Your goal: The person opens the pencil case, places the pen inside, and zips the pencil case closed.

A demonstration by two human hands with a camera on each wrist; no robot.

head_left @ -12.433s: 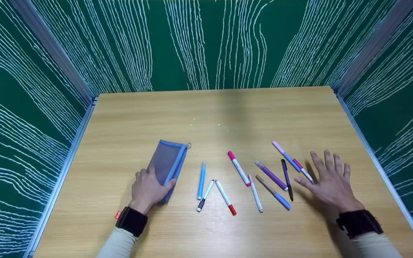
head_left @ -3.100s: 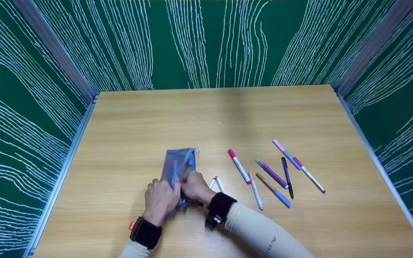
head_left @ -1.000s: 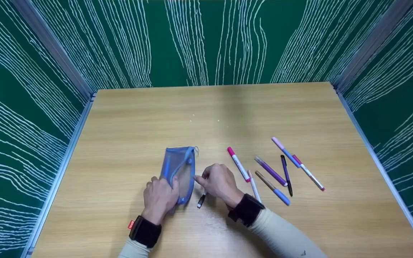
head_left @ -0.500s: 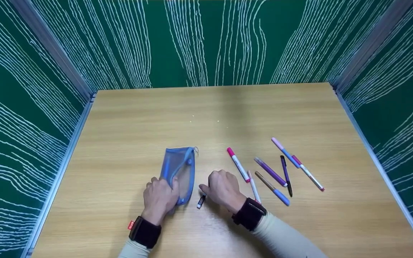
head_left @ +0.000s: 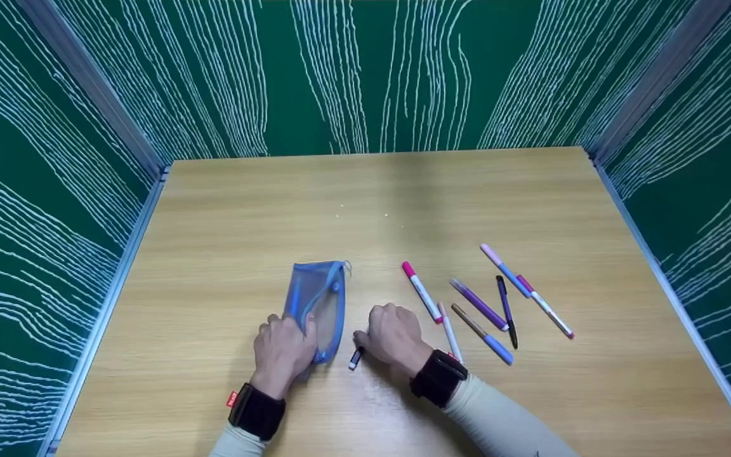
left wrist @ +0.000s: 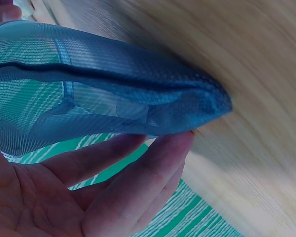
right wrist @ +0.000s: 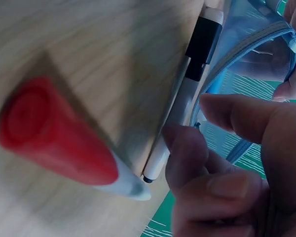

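My left hand [head_left: 284,349] holds the blue mesh pencil case [head_left: 330,317] by its near part, fingers and thumb on either side. In the right wrist view its zip [right wrist: 237,52] gapes open, and a bright blue pen shows faintly through the mesh in the head view. My right hand [head_left: 394,336] is just right of the case, over a white marker with a black cap [right wrist: 203,42]. That marker lies on the table; thumb and index fingertips are at its barrel, spaced apart. A red-capped marker [right wrist: 64,138] lies close by, hidden under the right hand in the head view.
Several pens lie to the right: a pink-capped marker [head_left: 421,292], a pale pen [head_left: 449,333], a brown-and-blue pen [head_left: 483,333], a purple pen [head_left: 480,304], a black pen [head_left: 506,311], a lilac-and-blue pen [head_left: 505,270] and a white-and-magenta pen [head_left: 546,308]. Green walls surround the wooden table [head_left: 276,203].
The light blue pen has left the tabletop, and the case's zip has been opened. My right hand has come away from the case to the black-capped marker, shifting only slightly in the last second.
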